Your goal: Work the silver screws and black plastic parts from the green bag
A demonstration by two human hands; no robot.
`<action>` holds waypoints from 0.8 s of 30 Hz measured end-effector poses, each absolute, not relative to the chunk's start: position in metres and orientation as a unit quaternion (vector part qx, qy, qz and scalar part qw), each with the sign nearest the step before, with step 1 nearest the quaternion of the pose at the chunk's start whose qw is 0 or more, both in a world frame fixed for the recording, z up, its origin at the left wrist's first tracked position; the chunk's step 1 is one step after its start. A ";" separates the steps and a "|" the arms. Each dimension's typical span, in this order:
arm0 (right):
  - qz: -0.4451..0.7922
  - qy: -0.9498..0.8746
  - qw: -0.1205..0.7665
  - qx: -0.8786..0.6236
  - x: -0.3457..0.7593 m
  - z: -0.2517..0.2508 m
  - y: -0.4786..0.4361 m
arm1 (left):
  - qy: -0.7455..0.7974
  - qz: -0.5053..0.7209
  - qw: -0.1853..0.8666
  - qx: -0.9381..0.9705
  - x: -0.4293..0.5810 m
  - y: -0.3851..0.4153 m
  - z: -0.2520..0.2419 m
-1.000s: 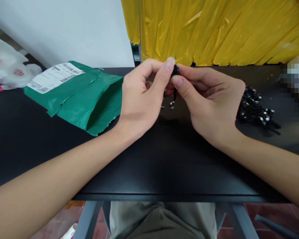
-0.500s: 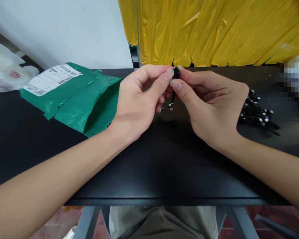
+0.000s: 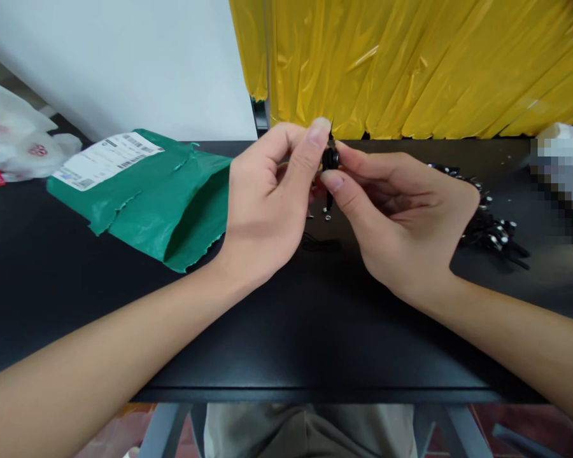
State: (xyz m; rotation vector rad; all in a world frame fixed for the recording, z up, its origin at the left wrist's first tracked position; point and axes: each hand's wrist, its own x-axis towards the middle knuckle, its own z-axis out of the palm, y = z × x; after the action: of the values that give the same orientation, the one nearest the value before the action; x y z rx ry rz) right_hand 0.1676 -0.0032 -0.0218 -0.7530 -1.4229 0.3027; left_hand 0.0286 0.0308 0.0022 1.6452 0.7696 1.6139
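A small black corded piece (image 3: 330, 157) is held up between my two hands above the table; its exact kind is hard to make out. My right hand (image 3: 401, 210) pinches it between thumb and forefinger. My left hand (image 3: 272, 197) is closed at its left side, thumb against forefinger near its top, with the other fingers curled behind. Just below the hands lie small metal bits (image 3: 327, 217) and a thin black loop of cord (image 3: 319, 243). Beyond my right hand sits a pile of black pieces with shiny metal ends (image 3: 499, 235), partly hidden by that hand.
An open green mailing bag (image 3: 143, 197) with a white label lies left of my left hand. A white plastic bag (image 3: 33, 146) is at the far left. Yellow plastic sheeting (image 3: 401, 70) hangs behind the black table (image 3: 305, 331). A blurred-out object (image 3: 568, 172) stands far right.
My left thumb has slid up off the black piece's front, leaving more of it showing. My right hand still pinches it, slightly lower. The whole view has shifted a little.
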 end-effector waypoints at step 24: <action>0.151 -0.594 0.723 -0.318 0.164 -0.019 0.000 | 0.268 0.628 0.303 0.665 0.017 0.035 0.000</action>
State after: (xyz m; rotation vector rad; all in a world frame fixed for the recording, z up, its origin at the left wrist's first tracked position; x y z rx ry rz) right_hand 0.1642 0.0005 -0.0188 -0.7014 -1.3119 0.3335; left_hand 0.0174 0.0354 -0.0002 1.7622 0.7096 1.6650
